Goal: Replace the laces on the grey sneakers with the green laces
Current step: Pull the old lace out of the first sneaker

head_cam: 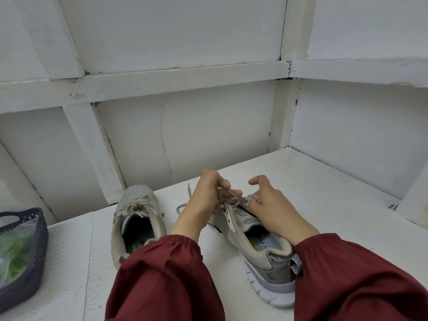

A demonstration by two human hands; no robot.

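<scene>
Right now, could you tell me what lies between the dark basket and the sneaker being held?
The other grey sneaker, laced, stands between them, in the head view.

A white painted bench (pixel 324 205) is carrying everything. One grey sneaker (pixel 136 212) is sitting near its middle. The second sneaker (pixel 266 258) is lying just beside it at three o'clock, with its beige lace (pixel 180 206) trailing onto the boards between them. A dark basket (pixel 39 256) is resting at the nine o'clock edge.
</scene>
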